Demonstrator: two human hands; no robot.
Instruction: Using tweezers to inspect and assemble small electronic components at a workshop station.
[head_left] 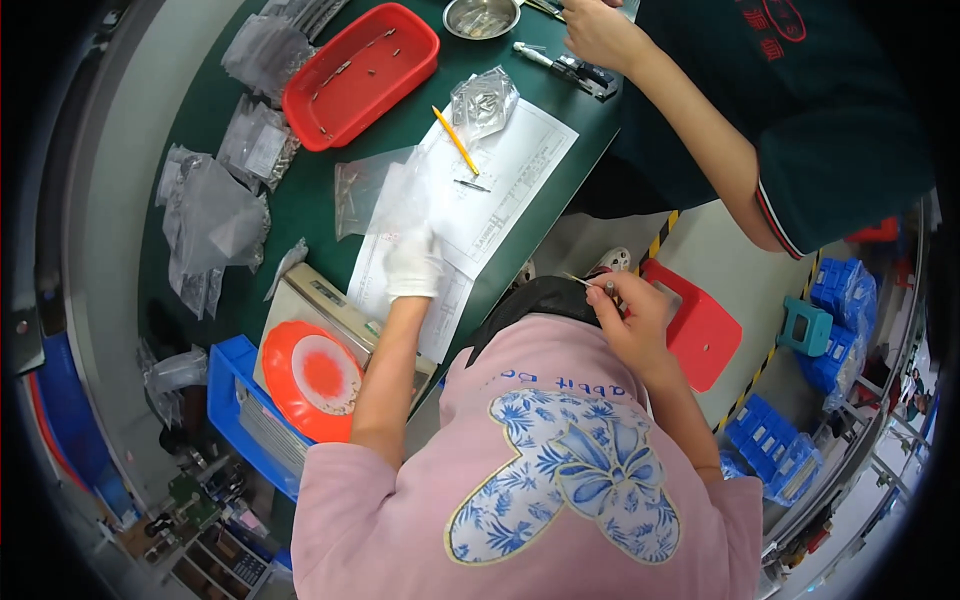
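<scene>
My left hand (413, 266), in a white glove, is closed at the lower edge of a clear plastic bag (362, 195) above the printed sheets (515, 185). Its fingertips blur into the bag. My bare right hand (638, 318) is over my lap, thumb and fingers pinched on a thin pointed metal piece (577, 279); the rest of that piece is hidden by the fingers. A yellow pencil-like stick (456, 140) and a small dark metal pin (472, 186) lie on the paper. Beside them is a clear bag of small metal parts (484, 103).
A red tray (427, 50) with a few metal pins stands on the green table, near a metal bowl (481, 17) and a caliper-like tool (570, 68). A red dish (312, 380) sits on a scale (325, 300) beside a blue bin (228, 400). A co-worker's arm (690, 110) reaches in at upper right; a red stool (705, 340) is at my right.
</scene>
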